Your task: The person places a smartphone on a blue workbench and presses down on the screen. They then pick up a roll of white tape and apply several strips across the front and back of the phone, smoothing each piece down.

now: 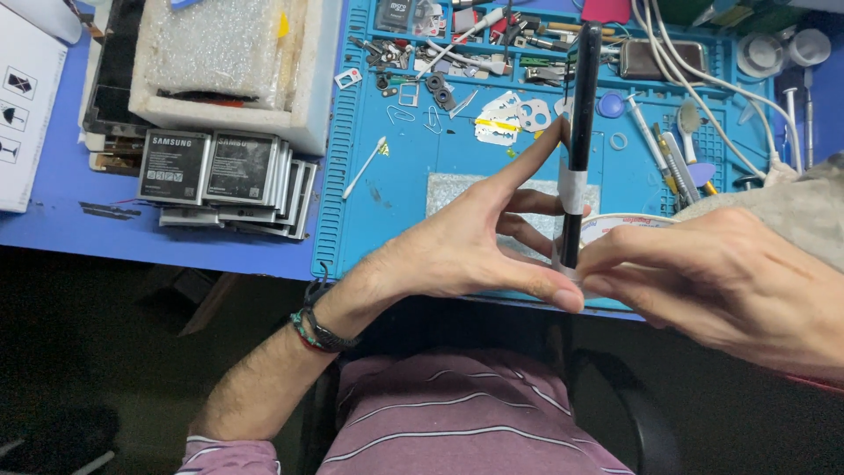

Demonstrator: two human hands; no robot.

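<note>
Blue mat [396, 220] is strewn with small parts. Near it, a black phone [582, 132] is held upright on edge, pinched by the left hand [457, 246] and the right hand [703, 273].

A blue work mat [413, 176] covers the bench, its upper compartments filled with small screws, metal parts and tools. A cotton swab [364, 167] lies on its left part, paper clips [413, 116] just above. A grey rectangular patch [462, 191] sits at centre. Left of the mat, flat black batteries [220, 180] are stacked below a white foam box [237, 70] holding bubble wrap. White cables [703, 79] cross the upper right corner. A white carton [26, 105] lies at far left.
</note>
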